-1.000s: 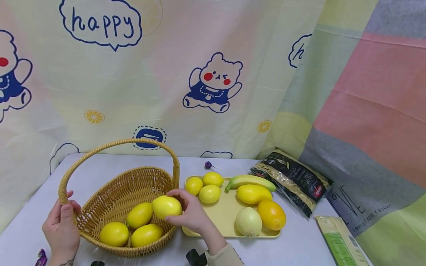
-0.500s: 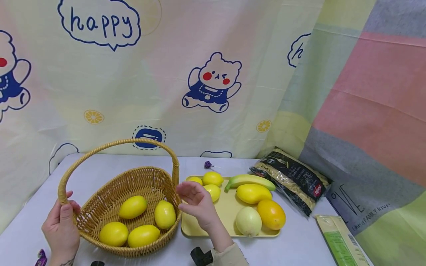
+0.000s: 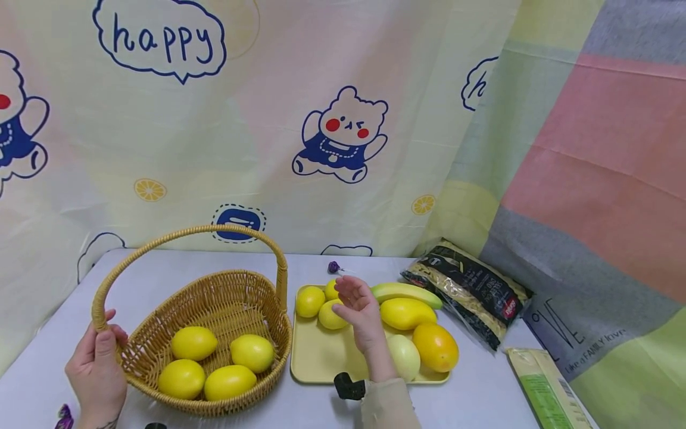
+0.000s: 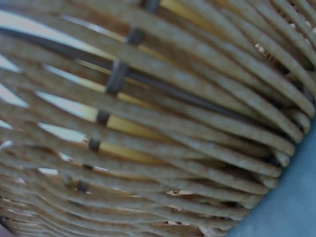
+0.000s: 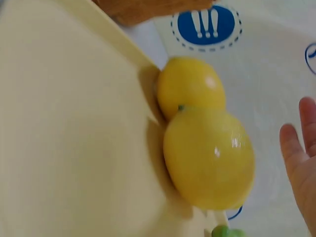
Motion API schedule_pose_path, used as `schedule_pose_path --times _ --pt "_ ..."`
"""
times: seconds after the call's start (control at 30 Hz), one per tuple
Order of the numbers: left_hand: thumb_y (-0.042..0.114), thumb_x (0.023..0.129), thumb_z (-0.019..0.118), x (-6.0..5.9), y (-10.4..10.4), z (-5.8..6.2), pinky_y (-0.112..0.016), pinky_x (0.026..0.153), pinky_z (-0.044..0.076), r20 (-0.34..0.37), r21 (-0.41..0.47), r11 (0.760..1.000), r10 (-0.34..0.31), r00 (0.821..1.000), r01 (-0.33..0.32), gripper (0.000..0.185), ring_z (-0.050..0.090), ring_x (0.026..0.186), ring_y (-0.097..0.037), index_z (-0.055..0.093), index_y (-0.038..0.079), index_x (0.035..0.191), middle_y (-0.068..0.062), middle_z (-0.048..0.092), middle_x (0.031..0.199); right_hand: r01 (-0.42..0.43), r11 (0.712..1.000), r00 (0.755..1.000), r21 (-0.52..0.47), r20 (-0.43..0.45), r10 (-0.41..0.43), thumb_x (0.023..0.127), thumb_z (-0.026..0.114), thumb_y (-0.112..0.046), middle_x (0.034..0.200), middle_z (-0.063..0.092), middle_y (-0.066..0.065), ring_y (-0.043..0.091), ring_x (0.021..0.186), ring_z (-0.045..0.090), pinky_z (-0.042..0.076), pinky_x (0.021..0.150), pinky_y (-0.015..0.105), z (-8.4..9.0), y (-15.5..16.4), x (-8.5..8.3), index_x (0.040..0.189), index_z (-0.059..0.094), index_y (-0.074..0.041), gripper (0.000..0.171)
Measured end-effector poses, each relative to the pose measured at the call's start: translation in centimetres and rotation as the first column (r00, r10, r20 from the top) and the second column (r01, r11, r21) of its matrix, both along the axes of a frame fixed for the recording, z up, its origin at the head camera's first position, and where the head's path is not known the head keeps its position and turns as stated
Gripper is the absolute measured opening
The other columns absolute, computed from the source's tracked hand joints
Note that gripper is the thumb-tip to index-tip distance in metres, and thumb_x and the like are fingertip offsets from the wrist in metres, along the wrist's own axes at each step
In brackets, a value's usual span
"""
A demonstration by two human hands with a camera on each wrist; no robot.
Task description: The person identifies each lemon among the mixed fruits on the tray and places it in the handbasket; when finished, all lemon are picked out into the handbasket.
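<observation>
My left hand (image 3: 98,369) grips the left foot of the handle on a wicker basket (image 3: 214,410). Several yellow lemons (image 3: 229,382) lie inside it; the left wrist view shows only the basket's weave (image 4: 163,133) up close. Over the cream tray (image 3: 327,357), my right hand (image 3: 362,313) holds nothing, its fingers extended and slightly bent. Beside its thumb are three lemons (image 3: 310,302) at the tray's back left, one partly hidden by the hand. Two lemons (image 5: 210,158) appear large in the right wrist view, with fingertips (image 5: 291,140) apart from them at the right edge.
A green-yellow banana (image 3: 409,294), a yellow mango (image 3: 408,314), an orange fruit (image 3: 436,347) and a pale round fruit (image 3: 405,357) lie on the tray's right. Beyond are a black-labelled bag (image 3: 471,292), a green-and-cream packet (image 3: 549,387) and a purple lollipop (image 3: 334,267).
My right hand let go of a lemon inside the basket, then moved right over the tray. The lemons in the basket have shifted. My left hand stays on the handle.
</observation>
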State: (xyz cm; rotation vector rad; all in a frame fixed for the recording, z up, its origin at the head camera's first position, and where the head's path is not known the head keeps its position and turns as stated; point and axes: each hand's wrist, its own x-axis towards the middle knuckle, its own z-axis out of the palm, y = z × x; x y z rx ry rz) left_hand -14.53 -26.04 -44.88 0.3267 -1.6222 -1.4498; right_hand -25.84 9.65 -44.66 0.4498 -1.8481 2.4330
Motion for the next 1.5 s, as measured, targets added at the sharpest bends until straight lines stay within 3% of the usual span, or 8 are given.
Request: schedule_pose_path --times 0.1,0.27,0.43,0.83,1.23,1.5 --pt "0.008 0.097 0.044 0.0 -0.1 -0.1 -0.009 0.067 0.039 -0.003 -0.021 1.0 0.003 1.0 -0.003 0.029 0.048 0.067 -0.003 0.061 0.001 0.119 0.016 0.054 0.07 0.038 0.998 0.998 0.055 0.038 -0.04 0.075 0.065 0.008 0.129 0.049 0.023 0.026 0.117 0.049 0.028 0.108 0.044 -0.2 0.3 -0.6 0.126 0.043 0.006 0.056" --pt "0.009 0.097 0.043 0.1 -0.2 -0.2 -0.009 0.067 0.038 0.008 -0.034 0.999 0.011 1.0 -0.011 0.029 0.048 0.068 -0.003 0.061 0.004 0.119 0.016 0.054 0.07 0.055 0.993 0.994 0.106 0.086 -0.064 0.075 0.062 0.012 0.133 0.043 0.029 0.034 0.124 0.043 0.024 0.109 0.046 -0.6 0.4 -1.1 0.126 0.044 0.007 0.054" --pt "0.009 0.097 0.043 0.1 -0.1 -0.1 -0.009 0.067 0.038 0.014 -0.033 0.999 0.011 1.0 -0.011 0.029 0.048 0.068 -0.003 0.061 0.004 0.12 0.016 0.054 0.07 0.056 0.988 0.992 0.145 0.106 -0.071 0.074 0.063 0.012 0.132 0.044 0.028 0.036 0.125 0.042 0.022 0.11 0.046 -1.1 0.5 -1.5 0.124 0.046 0.008 0.053" --pt "0.007 0.097 0.043 0.1 -0.1 0.0 -0.009 0.068 0.039 -0.003 -0.026 1.0 -0.004 1.0 0.004 0.029 0.048 0.068 -0.004 0.061 0.002 0.12 0.015 0.055 0.07 0.102 0.956 0.987 0.276 0.091 -0.131 0.072 0.07 0.006 0.125 0.052 0.025 0.036 0.118 0.045 0.028 0.102 0.047 -1.8 0.4 -1.8 0.119 0.051 0.007 0.051" --pt "0.008 0.097 0.044 0.1 0.0 0.0 -0.009 0.067 0.039 0.013 -0.005 1.0 0.0 1.0 0.0 0.029 0.048 0.068 -0.004 0.061 0.003 0.12 0.015 0.055 0.071 0.091 0.918 0.967 0.386 0.185 -0.174 0.07 0.071 0.007 0.126 0.052 0.023 0.031 0.117 0.047 0.034 0.103 0.044 -2.9 -0.2 -1.6 0.122 0.05 0.006 0.056" --pt "0.009 0.097 0.044 0.1 0.1 0.1 -0.009 0.067 0.039 0.029 -0.021 1.0 0.013 0.999 -0.012 0.029 0.047 0.068 -0.004 0.061 0.004 0.12 0.016 0.054 0.07 0.095 0.891 0.962 0.445 0.19 -0.197 0.067 0.073 0.01 0.123 0.053 0.022 0.032 0.113 0.048 0.035 0.101 0.046 -3.0 -0.5 -1.4 0.119 0.052 0.006 0.057"
